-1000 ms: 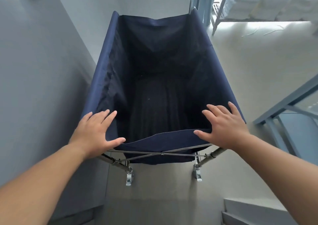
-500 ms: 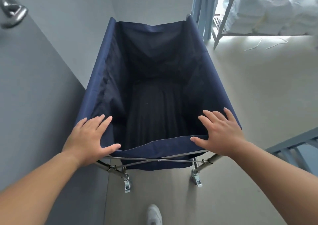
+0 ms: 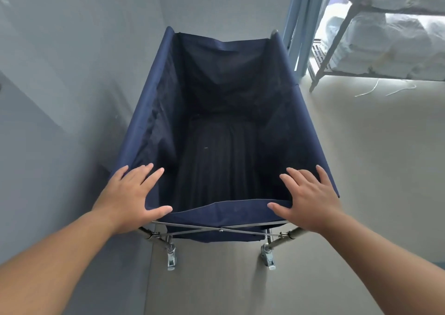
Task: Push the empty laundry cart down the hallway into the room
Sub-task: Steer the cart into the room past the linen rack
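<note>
We look straight down into the laundry cart [image 3: 224,131], a deep navy fabric bag slung on a metal frame, standing on the pale floor [image 3: 361,170] directly in front of us with its left side close along the grey wall [image 3: 60,86]. The bag holds nothing but its own dark folds. Our left hand [image 3: 130,194] lies flat over the near left corner of the rim, fingers spread and extended along the left edge, thumb stretched across the near hem; it presses rather than grips. Our right hand [image 3: 310,199] mirrors it on the near right corner, fingers splayed, thumb pointing inward along the hem, palm on the fabric, nothing clenched. Below the near hem, thin crossed metal rods [image 3: 216,229] brace the frame, and two casters [image 3: 171,257] show at the near legs. Far right, past a blue door frame [image 3: 298,30], a metal shelving rack [image 3: 337,38] holds stacks of white folded linens [image 3: 390,42], and a few loose white cords [image 3: 385,89] lie on the floor in front of it.
</note>
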